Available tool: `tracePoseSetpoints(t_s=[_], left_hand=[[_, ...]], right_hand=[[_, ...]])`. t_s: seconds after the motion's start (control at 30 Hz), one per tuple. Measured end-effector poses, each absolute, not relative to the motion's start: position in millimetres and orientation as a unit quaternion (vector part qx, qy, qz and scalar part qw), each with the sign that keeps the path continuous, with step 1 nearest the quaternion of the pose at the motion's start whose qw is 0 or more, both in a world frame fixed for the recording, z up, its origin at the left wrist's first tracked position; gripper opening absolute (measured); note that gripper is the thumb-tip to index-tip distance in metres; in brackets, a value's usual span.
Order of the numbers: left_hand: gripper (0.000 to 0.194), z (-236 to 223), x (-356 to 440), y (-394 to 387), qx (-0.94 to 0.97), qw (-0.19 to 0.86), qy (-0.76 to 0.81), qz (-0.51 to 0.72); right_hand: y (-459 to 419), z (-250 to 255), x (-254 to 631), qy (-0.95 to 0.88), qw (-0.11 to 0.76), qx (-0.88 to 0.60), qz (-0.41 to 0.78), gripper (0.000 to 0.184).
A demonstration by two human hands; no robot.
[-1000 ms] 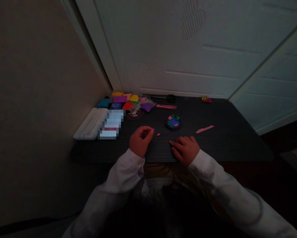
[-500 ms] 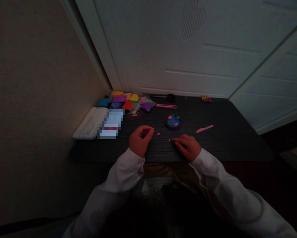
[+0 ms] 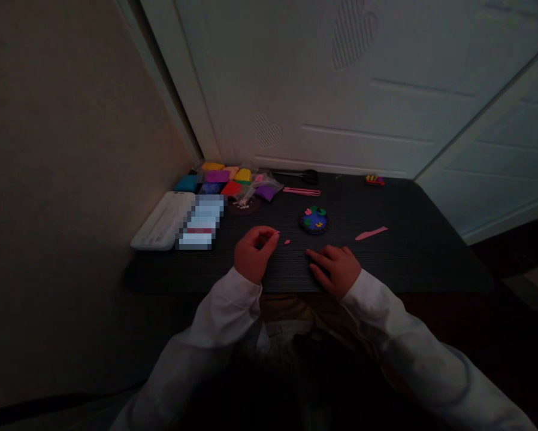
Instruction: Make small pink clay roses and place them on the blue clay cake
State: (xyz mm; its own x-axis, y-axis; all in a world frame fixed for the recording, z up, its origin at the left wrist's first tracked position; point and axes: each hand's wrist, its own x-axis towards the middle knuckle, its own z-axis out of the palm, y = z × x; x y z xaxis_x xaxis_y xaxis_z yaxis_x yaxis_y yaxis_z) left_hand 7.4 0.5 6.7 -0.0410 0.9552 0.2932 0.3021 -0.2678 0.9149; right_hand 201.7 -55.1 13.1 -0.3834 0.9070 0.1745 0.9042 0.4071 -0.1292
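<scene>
"Pink shows at the left hand on my head view. How do you read its grip?"

"Narrow, from where I sit. Thumb and forefinger are pinched on a tiny pink bit."

"And the right hand?"

"Wide, I'd say. Its forefinger stretches toward the left hand, tip down at the counter, thumb spread apart from it. Whether something lies under that tip I cannot tell; my feed is too dim."

"Where are the other pieces?"

"I see a loose pink piece on the counter between the hands, near the left fingertips. Beyond it sits a round blue model with a dark rim and green, pink and yellow shapes on top."

"What else do you get?"

"A pink knife lies flat to the right, well apart from the model. Farther back I make out pink tools and scissors. Over to the left, coloured packets lie behind a white case and a pixelated screen."
</scene>
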Motion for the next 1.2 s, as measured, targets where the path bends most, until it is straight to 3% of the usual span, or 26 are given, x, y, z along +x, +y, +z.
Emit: tracePoseSetpoints(t_s=[1.2], left_hand=[[0.019, 6.6, 8.1, 0.8, 0.62, 0.32, 0.512, 0.502]], right_hand=[[-59.9, 19.4, 186.5, -0.819, 0.066, -0.57, -0.034, 0.034]])
